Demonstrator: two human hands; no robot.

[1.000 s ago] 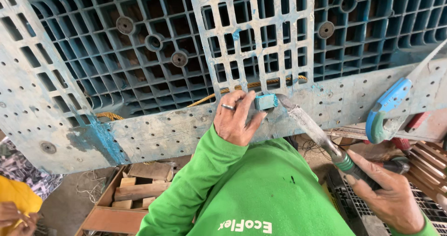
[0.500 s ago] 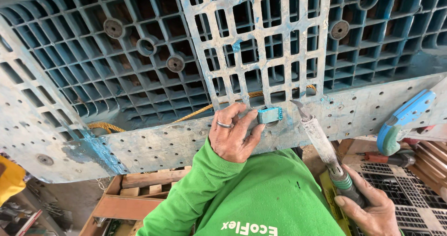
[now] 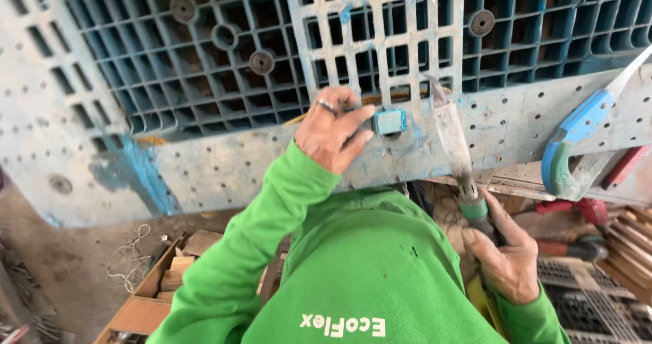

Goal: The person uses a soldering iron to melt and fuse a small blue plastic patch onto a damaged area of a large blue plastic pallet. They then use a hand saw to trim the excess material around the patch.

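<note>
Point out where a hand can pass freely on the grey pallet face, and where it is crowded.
Free: the perforated grey band left of the left hand, up to the blue paint smear. Crowded: around the small blue block, hemmed by that hand and the blade held in the right hand; the saw blocks the right.

Left hand (image 3: 333,130), centre frame, pinches small teal block (image 3: 390,121) against blue plastic pallet (image 3: 204,65). Right hand (image 3: 506,259), lower right, grips worn blade tool (image 3: 451,137), tip near block. Blue-handled saw (image 3: 577,137) at right edge. Wooden crate (image 3: 163,290) lower left.
</note>
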